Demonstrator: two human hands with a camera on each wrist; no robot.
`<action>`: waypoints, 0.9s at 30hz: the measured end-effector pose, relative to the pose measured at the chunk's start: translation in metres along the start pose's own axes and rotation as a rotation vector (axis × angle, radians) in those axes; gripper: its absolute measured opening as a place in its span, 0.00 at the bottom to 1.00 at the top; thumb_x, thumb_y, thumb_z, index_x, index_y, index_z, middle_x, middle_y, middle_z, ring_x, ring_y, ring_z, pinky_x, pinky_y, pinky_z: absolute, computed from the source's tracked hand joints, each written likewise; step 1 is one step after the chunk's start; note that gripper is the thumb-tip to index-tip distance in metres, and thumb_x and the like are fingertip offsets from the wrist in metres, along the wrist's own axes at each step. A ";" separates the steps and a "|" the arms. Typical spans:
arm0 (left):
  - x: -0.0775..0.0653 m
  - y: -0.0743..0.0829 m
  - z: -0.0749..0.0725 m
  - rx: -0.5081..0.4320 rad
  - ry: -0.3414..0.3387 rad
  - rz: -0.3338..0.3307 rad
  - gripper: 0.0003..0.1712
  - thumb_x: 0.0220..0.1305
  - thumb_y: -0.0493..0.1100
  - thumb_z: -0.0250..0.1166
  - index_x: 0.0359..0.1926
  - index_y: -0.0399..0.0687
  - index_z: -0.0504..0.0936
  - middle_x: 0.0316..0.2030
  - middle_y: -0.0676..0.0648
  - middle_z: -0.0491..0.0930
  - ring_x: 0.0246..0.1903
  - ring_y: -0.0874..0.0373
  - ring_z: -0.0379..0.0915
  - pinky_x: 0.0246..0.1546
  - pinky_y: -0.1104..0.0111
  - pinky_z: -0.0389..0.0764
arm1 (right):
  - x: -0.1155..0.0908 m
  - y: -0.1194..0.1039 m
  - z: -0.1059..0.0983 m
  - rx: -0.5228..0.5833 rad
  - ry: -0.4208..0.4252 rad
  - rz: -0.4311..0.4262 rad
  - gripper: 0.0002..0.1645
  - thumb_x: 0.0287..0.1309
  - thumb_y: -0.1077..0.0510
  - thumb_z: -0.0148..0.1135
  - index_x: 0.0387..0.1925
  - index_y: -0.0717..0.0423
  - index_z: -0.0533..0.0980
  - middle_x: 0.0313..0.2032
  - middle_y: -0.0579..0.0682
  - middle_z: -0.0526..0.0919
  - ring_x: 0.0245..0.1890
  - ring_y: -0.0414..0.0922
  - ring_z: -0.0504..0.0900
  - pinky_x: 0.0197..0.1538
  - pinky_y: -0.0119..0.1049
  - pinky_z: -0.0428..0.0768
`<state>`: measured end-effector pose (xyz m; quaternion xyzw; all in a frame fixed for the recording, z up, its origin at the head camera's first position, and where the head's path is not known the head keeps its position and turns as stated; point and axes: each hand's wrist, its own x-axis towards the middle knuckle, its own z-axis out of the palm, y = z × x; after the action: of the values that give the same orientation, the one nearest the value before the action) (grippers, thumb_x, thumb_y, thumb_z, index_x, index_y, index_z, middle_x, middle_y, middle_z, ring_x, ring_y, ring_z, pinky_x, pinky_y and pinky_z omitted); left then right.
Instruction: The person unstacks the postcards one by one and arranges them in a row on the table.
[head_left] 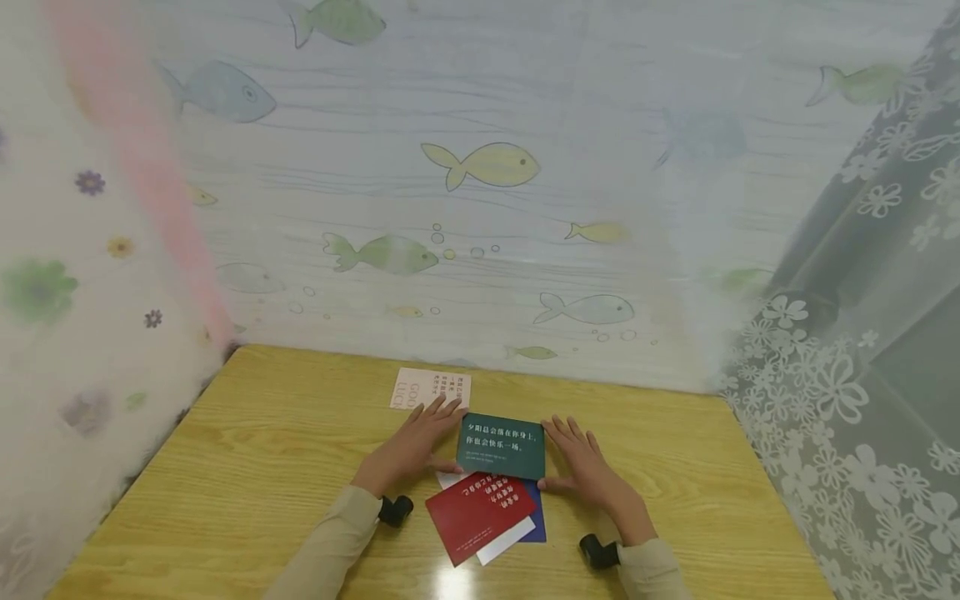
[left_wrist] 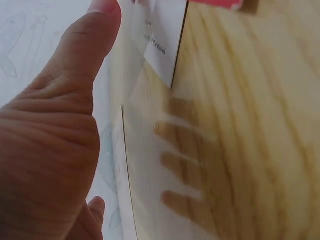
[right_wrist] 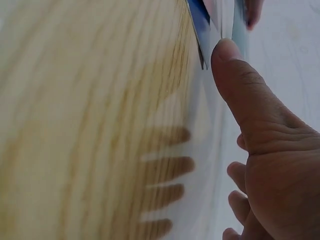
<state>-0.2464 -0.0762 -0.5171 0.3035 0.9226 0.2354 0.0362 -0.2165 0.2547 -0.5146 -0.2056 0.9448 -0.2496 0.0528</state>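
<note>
A dark green card (head_left: 501, 447) with white writing lies between the two hands. Its left edge meets the left hand (head_left: 411, 443), whose thumb reaches the lower corner and whose fingers extend toward the upper one. On the other side, the right hand (head_left: 588, 467) has its fingertips by the upper right corner and its thumb near the lower right. Both hands have extended fingers. Below the green card, a red card (head_left: 480, 517) overlaps a white card (head_left: 506, 542) and a blue card (head_left: 536, 525). The left thumb (left_wrist: 80, 50) is above a printed white card (left_wrist: 162, 45).
A pale pink card (head_left: 431, 389) with "GOOD LUCK" lettering lies beyond the left fingertips. The wooden table (head_left: 247, 467) ends at a fish-patterned curtain (head_left: 480, 317). White flowered lace (head_left: 832, 467) hangs on the right. Black wrist cameras (head_left: 598, 552) sit at both cuffs.
</note>
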 end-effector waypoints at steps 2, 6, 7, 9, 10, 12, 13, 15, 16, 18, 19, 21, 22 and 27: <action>0.003 -0.001 -0.001 0.001 -0.001 0.003 0.55 0.58 0.62 0.73 0.79 0.48 0.59 0.79 0.43 0.54 0.80 0.41 0.40 0.78 0.43 0.45 | 0.003 0.002 -0.001 -0.010 -0.003 -0.001 0.58 0.55 0.44 0.76 0.78 0.60 0.57 0.77 0.65 0.55 0.78 0.68 0.45 0.76 0.70 0.43; 0.009 -0.004 -0.002 -0.004 -0.012 0.004 0.55 0.58 0.61 0.74 0.79 0.48 0.59 0.79 0.43 0.54 0.80 0.40 0.41 0.78 0.42 0.46 | 0.008 0.006 -0.002 -0.013 -0.015 0.000 0.58 0.55 0.45 0.76 0.78 0.61 0.57 0.77 0.66 0.55 0.78 0.68 0.45 0.76 0.71 0.43; 0.010 -0.005 -0.002 -0.008 -0.011 0.007 0.54 0.58 0.60 0.74 0.79 0.47 0.60 0.79 0.43 0.54 0.79 0.40 0.41 0.78 0.42 0.47 | 0.010 0.007 -0.003 -0.017 -0.019 0.003 0.58 0.55 0.45 0.76 0.78 0.61 0.57 0.77 0.66 0.54 0.78 0.68 0.45 0.76 0.70 0.43; 0.013 -0.006 -0.002 -0.007 -0.017 0.007 0.55 0.58 0.61 0.74 0.79 0.47 0.59 0.79 0.43 0.54 0.79 0.40 0.41 0.78 0.42 0.46 | 0.013 0.009 -0.003 -0.023 -0.020 0.001 0.58 0.55 0.45 0.76 0.78 0.61 0.57 0.77 0.66 0.54 0.78 0.68 0.45 0.76 0.70 0.43; 0.015 -0.007 -0.003 -0.006 -0.022 0.005 0.55 0.58 0.61 0.73 0.79 0.47 0.59 0.79 0.43 0.54 0.80 0.40 0.40 0.78 0.43 0.46 | 0.014 0.010 -0.004 -0.025 -0.022 0.001 0.58 0.54 0.45 0.76 0.78 0.61 0.57 0.77 0.66 0.54 0.78 0.68 0.45 0.76 0.70 0.44; 0.018 -0.009 -0.003 -0.008 -0.021 0.007 0.55 0.59 0.61 0.73 0.79 0.46 0.59 0.79 0.43 0.54 0.80 0.40 0.40 0.78 0.43 0.46 | 0.017 0.013 -0.005 -0.028 -0.021 -0.008 0.58 0.54 0.45 0.77 0.77 0.61 0.57 0.77 0.66 0.55 0.78 0.68 0.45 0.76 0.70 0.44; 0.019 -0.009 -0.003 -0.016 -0.020 0.007 0.54 0.58 0.60 0.74 0.79 0.46 0.59 0.79 0.43 0.54 0.80 0.40 0.40 0.78 0.43 0.46 | 0.019 0.014 -0.005 -0.024 -0.022 -0.012 0.58 0.54 0.46 0.77 0.78 0.61 0.57 0.77 0.67 0.55 0.78 0.68 0.45 0.76 0.70 0.45; 0.021 -0.010 -0.004 -0.019 -0.026 -0.001 0.54 0.58 0.60 0.74 0.79 0.47 0.59 0.79 0.43 0.53 0.80 0.41 0.40 0.79 0.44 0.44 | 0.022 0.016 -0.007 -0.015 -0.026 -0.022 0.59 0.54 0.46 0.77 0.77 0.62 0.57 0.77 0.67 0.54 0.78 0.69 0.45 0.76 0.69 0.45; 0.023 -0.011 -0.005 -0.022 -0.026 -0.005 0.54 0.58 0.60 0.74 0.79 0.48 0.59 0.79 0.44 0.53 0.80 0.41 0.40 0.79 0.45 0.44 | 0.024 0.018 -0.007 -0.014 -0.025 -0.033 0.59 0.54 0.46 0.77 0.77 0.63 0.57 0.77 0.68 0.55 0.78 0.69 0.46 0.76 0.70 0.46; 0.025 -0.011 -0.006 -0.033 -0.031 -0.013 0.54 0.59 0.59 0.74 0.79 0.48 0.59 0.80 0.44 0.53 0.80 0.42 0.39 0.79 0.46 0.43 | 0.028 0.021 -0.008 -0.019 -0.029 -0.043 0.59 0.54 0.46 0.77 0.77 0.64 0.57 0.77 0.68 0.55 0.78 0.69 0.46 0.76 0.69 0.47; 0.026 -0.011 -0.007 -0.033 -0.032 -0.014 0.54 0.59 0.59 0.74 0.79 0.48 0.59 0.80 0.45 0.52 0.80 0.43 0.39 0.79 0.46 0.43 | 0.030 0.023 -0.008 -0.022 -0.028 -0.049 0.59 0.53 0.46 0.77 0.77 0.64 0.57 0.76 0.68 0.55 0.77 0.70 0.46 0.76 0.70 0.47; 0.028 -0.012 -0.008 -0.038 -0.037 -0.014 0.54 0.60 0.59 0.73 0.79 0.48 0.58 0.80 0.44 0.52 0.80 0.43 0.39 0.79 0.46 0.43 | 0.034 0.026 -0.009 -0.024 -0.034 -0.053 0.58 0.54 0.46 0.77 0.77 0.64 0.57 0.76 0.69 0.55 0.77 0.70 0.46 0.76 0.69 0.48; 0.029 -0.012 -0.008 -0.046 -0.036 -0.011 0.53 0.60 0.59 0.73 0.79 0.47 0.59 0.79 0.44 0.53 0.80 0.42 0.39 0.79 0.46 0.43 | 0.035 0.027 -0.009 -0.025 -0.033 -0.056 0.58 0.54 0.46 0.77 0.77 0.64 0.57 0.76 0.69 0.55 0.77 0.70 0.47 0.76 0.70 0.48; 0.037 -0.014 -0.009 -0.038 -0.047 -0.015 0.54 0.61 0.59 0.72 0.79 0.45 0.57 0.79 0.44 0.53 0.80 0.43 0.39 0.80 0.47 0.43 | 0.043 0.030 -0.014 -0.009 -0.049 -0.049 0.57 0.56 0.47 0.76 0.77 0.64 0.57 0.76 0.69 0.54 0.77 0.70 0.45 0.76 0.70 0.47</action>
<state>-0.2855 -0.0685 -0.5122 0.3014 0.9191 0.2454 0.0651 -0.2689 0.2665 -0.5171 -0.2349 0.9390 -0.2416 0.0689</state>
